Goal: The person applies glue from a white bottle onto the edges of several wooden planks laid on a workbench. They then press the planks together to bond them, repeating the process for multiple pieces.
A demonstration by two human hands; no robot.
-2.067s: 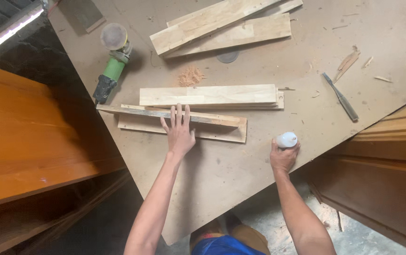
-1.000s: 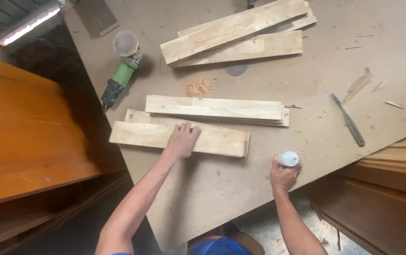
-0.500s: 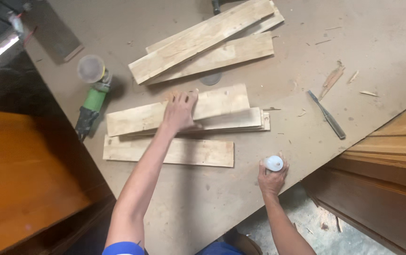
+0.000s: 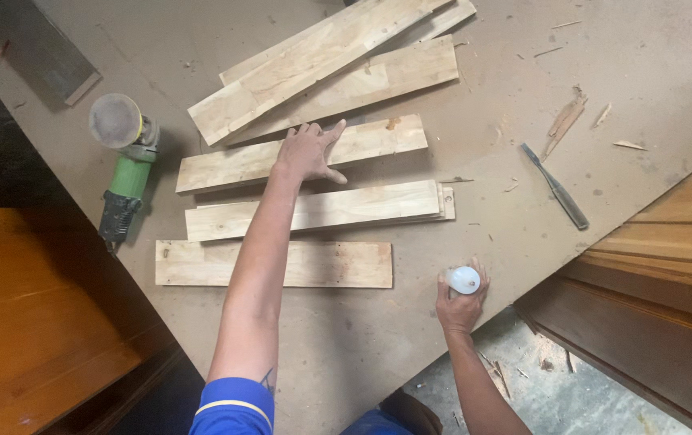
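Note:
My left hand (image 4: 307, 151) lies flat, fingers spread, on a pale wooden plank (image 4: 378, 138) on the brown workbench (image 4: 346, 338). Below that plank sits a short stack of planks (image 4: 362, 206), and nearer to me a single plank (image 4: 330, 264) lies apart. My right hand (image 4: 462, 300) grips a small white bottle (image 4: 463, 279) standing on the bench near its front edge, right of the nearest plank.
More planks (image 4: 322, 60) lie stacked diagonally at the back. A green angle grinder (image 4: 124, 157) rests left of the planks. A chisel (image 4: 557, 187) and wood splinters (image 4: 565, 121) lie to the right. Orange-brown wooden furniture (image 4: 32, 322) flanks the bench on both sides.
My left hand slid the top plank off the stack and pushed it away from me; three plank rows now lie separated. My right hand stays on the bottle.

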